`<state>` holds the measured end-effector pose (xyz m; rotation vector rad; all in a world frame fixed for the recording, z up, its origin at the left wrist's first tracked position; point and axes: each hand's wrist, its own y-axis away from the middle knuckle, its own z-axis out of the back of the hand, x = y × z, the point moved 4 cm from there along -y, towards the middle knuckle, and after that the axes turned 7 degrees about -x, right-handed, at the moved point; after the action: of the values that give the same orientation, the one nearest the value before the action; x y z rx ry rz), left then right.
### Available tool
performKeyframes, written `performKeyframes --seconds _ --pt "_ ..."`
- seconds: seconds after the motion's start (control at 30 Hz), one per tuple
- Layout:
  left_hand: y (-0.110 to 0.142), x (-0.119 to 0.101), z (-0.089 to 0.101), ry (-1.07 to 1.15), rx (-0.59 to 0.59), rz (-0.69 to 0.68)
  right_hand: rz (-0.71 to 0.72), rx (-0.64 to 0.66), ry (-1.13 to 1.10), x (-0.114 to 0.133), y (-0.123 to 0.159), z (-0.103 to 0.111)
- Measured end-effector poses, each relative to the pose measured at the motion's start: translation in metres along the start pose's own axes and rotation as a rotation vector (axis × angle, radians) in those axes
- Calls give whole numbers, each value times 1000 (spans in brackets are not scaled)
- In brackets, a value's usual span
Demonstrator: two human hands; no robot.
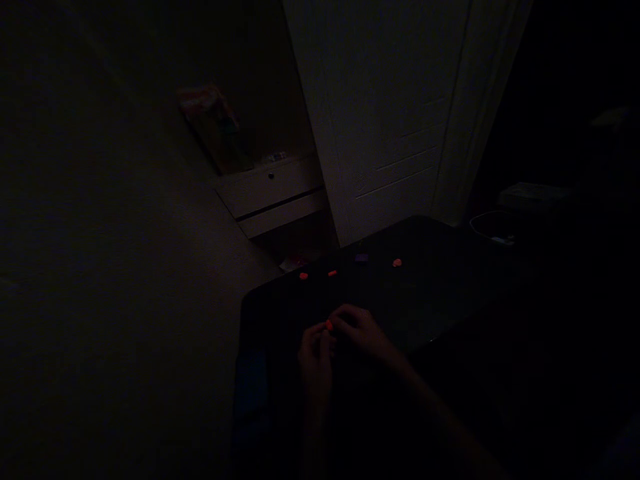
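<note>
The scene is very dark. My left hand (pixel 316 353) and my right hand (pixel 357 327) meet above the dark table, fingertips pinched together around a small bright orange-red piece (pixel 329 325). Its exact kind is too dim to make out. Beyond the hands, another orange-red lump (pixel 303 276) and a short orange-red stick (pixel 333 273) lie on the table. Further right are a small purple block (pixel 361 259) and a pale pinkish lump (pixel 397 263).
The dark table (pixel 425 230) runs up to a pale panelled door (pixel 385 133). A white drawer unit (pixel 280 190) stands behind at the left. A dark bluish flat rectangle (pixel 251 383) lies at the table's left side. A pale cable (pixel 483 227) shows at the right.
</note>
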<state>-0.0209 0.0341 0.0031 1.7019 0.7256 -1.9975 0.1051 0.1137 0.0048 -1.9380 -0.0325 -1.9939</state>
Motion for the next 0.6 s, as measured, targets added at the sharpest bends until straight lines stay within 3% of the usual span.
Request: performKeyframes --seconds 0.6 --pt "0 1 0 2 2 15 -8 -1 2 -1 0 0"
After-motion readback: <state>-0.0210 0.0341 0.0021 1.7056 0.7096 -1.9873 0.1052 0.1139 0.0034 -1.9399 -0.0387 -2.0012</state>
